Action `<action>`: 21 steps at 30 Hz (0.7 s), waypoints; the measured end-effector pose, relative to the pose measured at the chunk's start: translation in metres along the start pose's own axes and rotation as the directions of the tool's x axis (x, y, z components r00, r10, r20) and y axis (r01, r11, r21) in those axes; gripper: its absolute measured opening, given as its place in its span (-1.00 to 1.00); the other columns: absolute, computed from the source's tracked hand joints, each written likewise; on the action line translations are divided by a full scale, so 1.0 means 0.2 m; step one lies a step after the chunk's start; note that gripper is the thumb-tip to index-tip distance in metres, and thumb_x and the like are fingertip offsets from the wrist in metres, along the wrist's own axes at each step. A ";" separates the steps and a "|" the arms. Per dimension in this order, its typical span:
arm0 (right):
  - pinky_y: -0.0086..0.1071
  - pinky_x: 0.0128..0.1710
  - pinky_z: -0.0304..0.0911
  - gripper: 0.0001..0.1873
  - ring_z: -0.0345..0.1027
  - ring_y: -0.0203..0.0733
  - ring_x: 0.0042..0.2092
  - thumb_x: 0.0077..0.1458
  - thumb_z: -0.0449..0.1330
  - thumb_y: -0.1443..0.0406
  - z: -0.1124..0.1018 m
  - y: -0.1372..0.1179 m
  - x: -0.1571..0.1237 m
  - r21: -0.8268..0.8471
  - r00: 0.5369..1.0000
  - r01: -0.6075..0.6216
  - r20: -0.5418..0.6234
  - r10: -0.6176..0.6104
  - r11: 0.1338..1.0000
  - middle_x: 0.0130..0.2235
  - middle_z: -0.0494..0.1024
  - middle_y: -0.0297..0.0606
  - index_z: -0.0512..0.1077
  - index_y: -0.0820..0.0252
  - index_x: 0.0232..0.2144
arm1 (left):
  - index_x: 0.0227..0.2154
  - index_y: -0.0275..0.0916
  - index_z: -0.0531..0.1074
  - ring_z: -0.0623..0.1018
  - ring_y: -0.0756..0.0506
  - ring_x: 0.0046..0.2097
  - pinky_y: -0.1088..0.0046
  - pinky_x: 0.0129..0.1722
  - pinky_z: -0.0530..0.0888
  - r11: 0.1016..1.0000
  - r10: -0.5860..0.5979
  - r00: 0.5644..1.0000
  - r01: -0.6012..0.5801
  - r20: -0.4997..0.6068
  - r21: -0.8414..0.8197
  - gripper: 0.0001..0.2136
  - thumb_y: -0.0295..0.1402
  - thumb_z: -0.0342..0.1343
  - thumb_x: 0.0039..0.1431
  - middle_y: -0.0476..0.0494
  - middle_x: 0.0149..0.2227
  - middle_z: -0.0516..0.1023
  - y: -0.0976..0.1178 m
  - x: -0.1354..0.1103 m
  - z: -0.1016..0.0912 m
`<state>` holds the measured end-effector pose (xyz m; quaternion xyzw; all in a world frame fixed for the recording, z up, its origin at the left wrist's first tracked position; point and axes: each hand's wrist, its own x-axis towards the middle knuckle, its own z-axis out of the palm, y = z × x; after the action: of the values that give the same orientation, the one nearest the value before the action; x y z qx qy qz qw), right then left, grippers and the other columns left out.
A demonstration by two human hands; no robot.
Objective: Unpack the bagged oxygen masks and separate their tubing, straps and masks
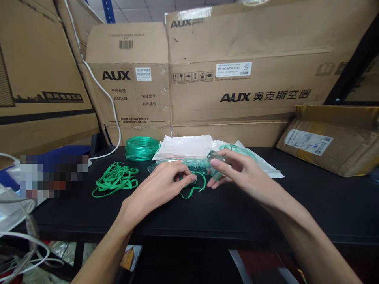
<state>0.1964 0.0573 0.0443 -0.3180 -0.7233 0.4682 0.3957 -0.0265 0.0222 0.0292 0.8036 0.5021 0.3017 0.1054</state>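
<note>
My left hand is closed, with its thumb and fingertips pinching a green elastic strap. The strap's loose end curls down onto the black table. My right hand grips a clear, green-tinted plastic face mask, part of it hidden by the fingers. The two hands are apart, the mask being to the right of the strap. Behind them lies a row of nested clear plastic masks, partly covered by my hands. Left of my left hand is a loose heap of green elastic straps.
A coil of green tubing stands beside white packets at the back. Large cardboard boxes wall off the rear. A smaller carton sits at right. A white cable hangs at left, above the black table.
</note>
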 end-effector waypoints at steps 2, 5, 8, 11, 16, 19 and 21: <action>-0.22 -0.28 0.57 -0.67 0.57 -0.17 -0.36 0.12 0.30 0.02 0.05 0.01 0.00 -0.006 0.998 0.000 0.070 0.000 1.000 -0.29 0.53 -0.33 0.42 0.13 -0.27 | -0.34 -0.16 0.53 0.49 -0.10 -0.23 0.41 -0.26 0.31 1.000 0.004 1.000 -0.004 -0.003 0.003 -0.75 -0.17 0.06 0.35 -0.01 -0.28 0.57 0.00 0.01 0.01; -0.22 -0.26 0.56 -0.65 0.57 -0.19 -0.35 0.16 0.27 0.03 0.09 0.03 0.01 -0.023 0.991 -0.001 0.135 0.005 1.000 -0.19 0.55 -0.27 0.46 0.16 -0.18 | -0.36 -0.17 0.53 0.49 -0.09 -0.29 0.40 -0.29 0.31 1.000 -0.011 1.000 0.011 -0.016 0.026 -0.77 -0.22 0.05 0.33 -0.01 -0.33 0.57 0.00 0.01 0.01; -0.23 -0.24 0.56 -0.64 0.59 -0.16 -0.31 0.18 0.25 0.03 0.09 0.05 0.01 -0.054 0.985 -0.024 0.169 0.033 0.998 -0.21 0.56 -0.27 0.45 0.16 -0.13 | -0.37 -0.16 0.54 0.48 -0.09 -0.33 0.39 -0.31 0.31 0.999 -0.025 0.999 0.025 -0.021 0.036 -0.78 -0.25 0.05 0.31 -0.01 -0.37 0.56 -0.01 0.01 0.01; -0.22 -0.21 0.55 -0.66 0.60 -0.15 -0.28 0.21 0.23 0.03 0.08 0.05 0.01 -0.060 0.982 -0.024 0.187 0.035 0.998 -0.21 0.56 -0.29 0.43 0.15 -0.13 | -0.33 -0.16 0.57 0.50 -0.10 -0.30 0.39 -0.30 0.32 0.999 -0.035 0.999 0.035 0.004 0.018 -0.77 -0.20 0.06 0.30 -0.02 -0.33 0.59 -0.02 0.01 0.00; -0.20 -0.23 0.55 -0.63 0.61 -0.12 -0.29 0.21 0.22 0.02 0.05 0.05 0.01 -0.055 0.982 -0.049 0.182 0.058 0.997 -0.27 0.54 -0.30 0.39 0.18 -0.14 | -0.31 -0.15 0.59 0.51 -0.09 -0.29 0.42 -0.31 0.30 1.000 -0.021 1.000 0.021 0.012 -0.005 -0.74 -0.17 0.06 0.32 -0.01 -0.33 0.60 -0.01 0.01 -0.01; -0.23 -0.30 0.54 -0.60 0.61 -0.11 -0.33 0.21 0.22 -0.01 0.02 0.06 0.01 -0.098 0.983 -0.064 0.166 0.080 0.993 -0.34 0.54 -0.32 0.37 0.18 -0.13 | -0.31 -0.16 0.59 0.51 -0.09 -0.31 0.43 -0.32 0.30 1.000 -0.019 0.999 0.019 0.032 -0.013 -0.71 -0.14 0.04 0.34 -0.01 -0.36 0.59 0.00 0.01 -0.02; -0.25 -0.33 0.52 -0.57 0.60 -0.12 -0.35 0.20 0.21 -0.04 0.00 0.06 0.00 -0.138 0.985 -0.066 0.147 0.087 0.988 -0.35 0.54 -0.31 0.37 0.19 -0.14 | -0.28 -0.15 0.59 0.52 -0.11 -0.26 0.41 -0.27 0.33 0.999 -0.032 0.999 0.032 0.037 -0.003 -0.68 -0.07 0.04 0.33 -0.03 -0.32 0.58 0.00 -0.01 -0.02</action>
<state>0.1972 0.0617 0.0342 -0.3345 -0.7681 0.4569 0.2990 -0.0283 0.0204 0.0316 0.8007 0.5122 0.2862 0.1210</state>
